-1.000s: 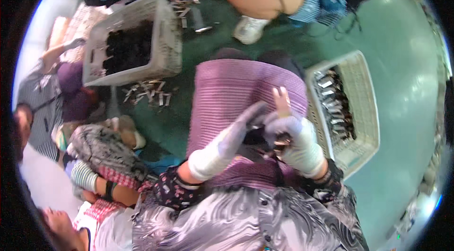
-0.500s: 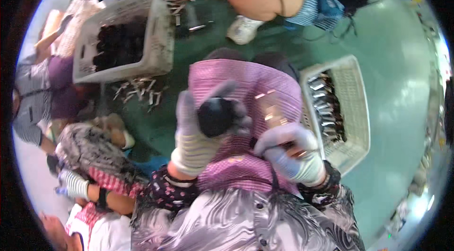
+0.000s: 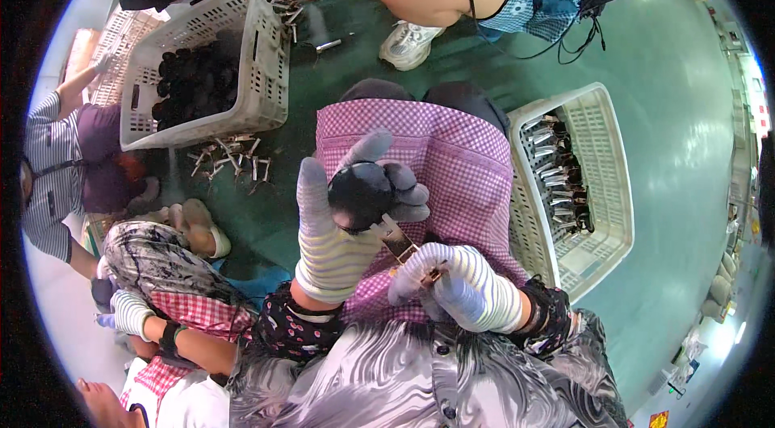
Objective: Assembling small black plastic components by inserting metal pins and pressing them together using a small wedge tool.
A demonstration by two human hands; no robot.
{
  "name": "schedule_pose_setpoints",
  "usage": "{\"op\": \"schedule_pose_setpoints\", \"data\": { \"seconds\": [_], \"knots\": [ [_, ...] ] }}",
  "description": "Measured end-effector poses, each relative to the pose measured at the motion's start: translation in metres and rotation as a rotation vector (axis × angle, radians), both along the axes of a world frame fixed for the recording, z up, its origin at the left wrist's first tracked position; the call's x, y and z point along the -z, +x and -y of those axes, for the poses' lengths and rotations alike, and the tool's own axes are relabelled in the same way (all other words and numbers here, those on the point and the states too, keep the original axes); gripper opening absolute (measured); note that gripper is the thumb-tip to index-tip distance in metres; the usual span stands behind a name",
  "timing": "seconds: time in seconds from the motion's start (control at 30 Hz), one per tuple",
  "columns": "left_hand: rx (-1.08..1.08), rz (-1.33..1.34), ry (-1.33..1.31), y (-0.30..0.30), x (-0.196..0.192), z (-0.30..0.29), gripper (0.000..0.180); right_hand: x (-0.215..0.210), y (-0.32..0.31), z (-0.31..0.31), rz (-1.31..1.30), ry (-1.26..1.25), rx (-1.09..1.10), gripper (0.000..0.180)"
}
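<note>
Left hand (image 3: 343, 226): gloved, raised, fingers curled around a black round part (image 3: 361, 194).
Right hand (image 3: 456, 291): gloved, just below, pinching a small metal clip (image 3: 433, 273).

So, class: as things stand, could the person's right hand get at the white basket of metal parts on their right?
Probably yes. The basket sits open-topped right beside the lap, nothing lying across it. But the right hand is pinching a small part against the metal piece, so it would have to let go first.

green floor (image 3: 678, 129) (glossy), white crates (image 3: 601, 186)
</note>
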State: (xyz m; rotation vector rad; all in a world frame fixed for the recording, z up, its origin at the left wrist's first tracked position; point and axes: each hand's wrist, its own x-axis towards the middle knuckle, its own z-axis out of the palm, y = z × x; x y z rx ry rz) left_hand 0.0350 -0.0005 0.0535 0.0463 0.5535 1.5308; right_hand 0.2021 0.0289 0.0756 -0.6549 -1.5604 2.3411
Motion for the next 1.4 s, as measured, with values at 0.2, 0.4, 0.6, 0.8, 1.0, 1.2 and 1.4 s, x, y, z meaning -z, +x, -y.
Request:
{"op": "schedule_pose_setpoints", "data": {
  "seconds": [0.2, 0.4, 0.6, 0.8, 1.0, 1.2, 1.4],
  "knots": [
    [0.018, -0.041, -0.041, 0.004, 0.001, -0.005, 0.074, 0.002, -0.002, 0.002, 0.058, -0.076, 0.022, 0.048],
    [0.109, -0.264, -0.090, 0.009, 0.000, -0.003, 0.076, 0.018, -0.005, -0.005, 0.162, -0.066, 0.070, 0.067],
    [0.229, -0.523, 0.016, 0.004, 0.004, -0.001, 0.078, 0.015, -0.009, -0.013, 0.255, -0.219, -0.043, 0.067],
    [0.317, -0.841, 0.178, -0.005, 0.006, -0.003, 0.070, 0.023, -0.010, -0.006, 0.194, -0.291, 0.009, 0.068],
    [0.370, -0.951, 0.176, -0.008, 0.001, -0.012, 0.053, 0.009, -0.013, -0.011, 0.263, -0.357, 0.130, 0.063],
    [0.268, -0.953, 0.112, -0.019, 0.016, -0.016, 0.056, 0.033, -0.008, -0.027, -0.093, 0.032, 0.128, 0.056],
    [0.126, -0.921, 0.065, -0.028, 0.021, -0.034, 0.061, 0.013, 0.091, -0.080, 0.228, 0.236, 0.688, 0.040]
  ]
}}
